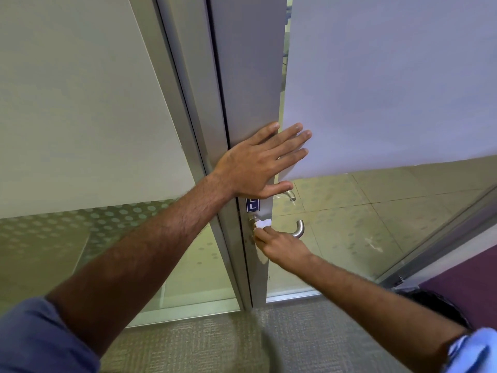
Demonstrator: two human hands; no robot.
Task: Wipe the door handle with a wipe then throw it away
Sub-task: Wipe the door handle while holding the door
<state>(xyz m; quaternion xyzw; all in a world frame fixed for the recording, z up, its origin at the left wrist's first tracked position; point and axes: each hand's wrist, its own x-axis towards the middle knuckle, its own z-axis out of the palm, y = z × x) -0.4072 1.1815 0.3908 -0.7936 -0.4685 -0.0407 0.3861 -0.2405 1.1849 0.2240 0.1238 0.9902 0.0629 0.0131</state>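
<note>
A brushed metal lever door handle (298,229) sticks out from the grey door stile (250,76), its curved end pointing right. My right hand (282,247) pinches a white wipe (263,223) and presses it on the handle's shaft close to the stile. My left hand (258,162) lies flat with fingers spread against the door just above the handle, half on the stile and half on the frosted glass. A second handle (289,195) on the door's far side shows through the glass under my left thumb.
A small blue sign (252,205) sits on the stile under my left hand. The glass door (390,90) has frosted film above and clear glass below. A fixed frosted panel (80,103) stands at left. A black bin (441,305) sits at lower right on the carpet.
</note>
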